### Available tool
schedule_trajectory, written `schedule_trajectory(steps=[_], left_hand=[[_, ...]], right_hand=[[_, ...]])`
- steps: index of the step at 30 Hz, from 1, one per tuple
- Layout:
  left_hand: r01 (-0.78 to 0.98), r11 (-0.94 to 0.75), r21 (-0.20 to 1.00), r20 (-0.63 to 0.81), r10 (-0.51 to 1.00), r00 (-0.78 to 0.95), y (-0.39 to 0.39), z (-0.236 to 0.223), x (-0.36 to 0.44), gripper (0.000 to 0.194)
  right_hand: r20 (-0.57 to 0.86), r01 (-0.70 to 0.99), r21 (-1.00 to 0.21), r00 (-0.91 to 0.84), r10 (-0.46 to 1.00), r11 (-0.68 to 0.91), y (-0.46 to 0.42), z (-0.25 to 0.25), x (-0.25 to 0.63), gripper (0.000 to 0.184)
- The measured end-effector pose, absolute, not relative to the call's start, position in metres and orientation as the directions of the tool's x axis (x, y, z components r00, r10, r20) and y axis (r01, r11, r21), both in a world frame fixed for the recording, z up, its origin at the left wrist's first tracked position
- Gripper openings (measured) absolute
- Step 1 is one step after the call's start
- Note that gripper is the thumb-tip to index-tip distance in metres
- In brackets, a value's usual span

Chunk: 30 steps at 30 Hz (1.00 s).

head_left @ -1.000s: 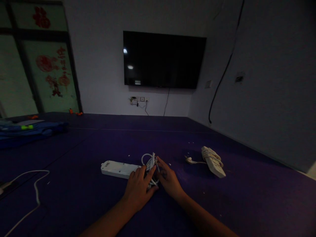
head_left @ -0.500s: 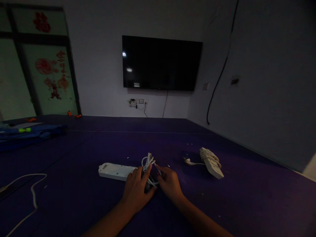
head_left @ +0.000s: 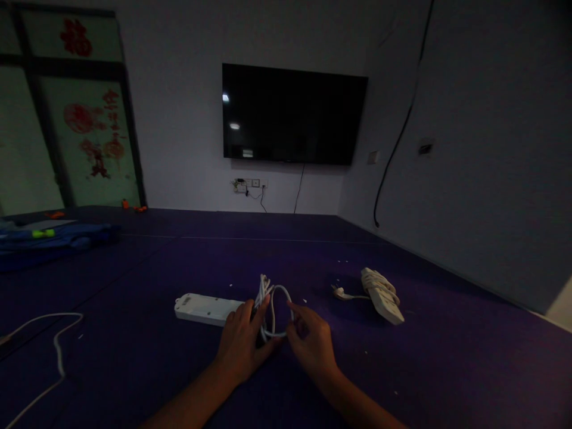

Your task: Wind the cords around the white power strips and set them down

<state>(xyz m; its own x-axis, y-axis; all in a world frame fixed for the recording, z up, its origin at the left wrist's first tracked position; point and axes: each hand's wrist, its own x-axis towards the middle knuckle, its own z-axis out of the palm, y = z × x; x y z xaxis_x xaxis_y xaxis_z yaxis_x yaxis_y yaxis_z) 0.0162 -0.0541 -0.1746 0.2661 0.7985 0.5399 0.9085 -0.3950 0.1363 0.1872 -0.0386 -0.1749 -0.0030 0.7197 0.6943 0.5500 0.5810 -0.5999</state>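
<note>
A white power strip (head_left: 206, 308) lies face down or on its back on the purple surface, its right end hidden by my left hand (head_left: 243, 339). That hand is wrapped over the strip's end and the white cord (head_left: 263, 288) bundled around it. My right hand (head_left: 314, 342) pinches a loop of the same cord between thumb and fingers, just right of the strip. The loop stands out as an open ring between both hands. Farther right rests a second power strip (head_left: 382, 296) with its cord wound around it and its plug (head_left: 342, 292) sticking out to the left.
A loose white cable (head_left: 59, 348) runs along the left front. Blue cloth items (head_left: 67, 239) lie at the far left. Small white scraps are scattered on the purple surface (head_left: 214, 253). A television (head_left: 292, 114) hangs on the back wall, and a black cable (head_left: 393, 152) dangles at right.
My right hand has moved slightly right, drawing the cord loop wider. My left hand and the power strip have shifted a little left.
</note>
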Motion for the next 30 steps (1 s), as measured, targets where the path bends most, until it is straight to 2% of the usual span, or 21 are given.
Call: schedule_trajectory(steps=[5, 10, 13, 15, 19, 26, 30], left_hand=[[0.899, -0.417, 0.135, 0.529, 0.798, 0.290, -0.054, -0.180, 0.010, 0.073], [0.855, -0.460, 0.238, 0.583, 0.772, 0.253, -0.054, -0.183, 0.007, 0.077], [0.803, -0.509, 0.310, 0.620, 0.749, 0.236, -0.054, -0.184, 0.007, 0.074], [0.777, -0.526, 0.345, 0.630, 0.744, 0.224, -0.054, -0.185, 0.007, 0.071], [0.721, -0.571, 0.393, 0.638, 0.734, 0.233, -0.053, -0.186, 0.007, 0.071], [0.625, -0.638, 0.449, 0.684, 0.696, 0.218, -0.051, -0.187, 0.005, 0.058], [0.605, -0.621, 0.498, 0.671, 0.718, 0.184, -0.050, -0.188, 0.004, 0.054]], right_hand=[[0.651, 0.607, -0.596, -0.017, 0.759, 0.525, -0.032, -0.177, 0.193, 0.029], [0.707, 0.688, -0.491, -0.044, 0.706, 0.535, -0.026, -0.172, 0.200, 0.029], [0.700, 0.668, -0.387, -0.237, 0.674, 0.636, -0.026, -0.168, 0.201, 0.026], [0.638, 0.634, -0.324, -0.401, 0.657, 0.702, -0.027, -0.165, 0.201, 0.030], [0.492, 0.570, -0.300, -0.595, 0.636, 0.765, -0.031, -0.161, 0.199, 0.045], [0.390, 0.540, -0.297, -0.684, 0.616, 0.787, -0.031, -0.164, 0.195, 0.041], [0.371, 0.524, -0.294, -0.708, 0.601, 0.799, -0.031, -0.167, 0.192, 0.043]])
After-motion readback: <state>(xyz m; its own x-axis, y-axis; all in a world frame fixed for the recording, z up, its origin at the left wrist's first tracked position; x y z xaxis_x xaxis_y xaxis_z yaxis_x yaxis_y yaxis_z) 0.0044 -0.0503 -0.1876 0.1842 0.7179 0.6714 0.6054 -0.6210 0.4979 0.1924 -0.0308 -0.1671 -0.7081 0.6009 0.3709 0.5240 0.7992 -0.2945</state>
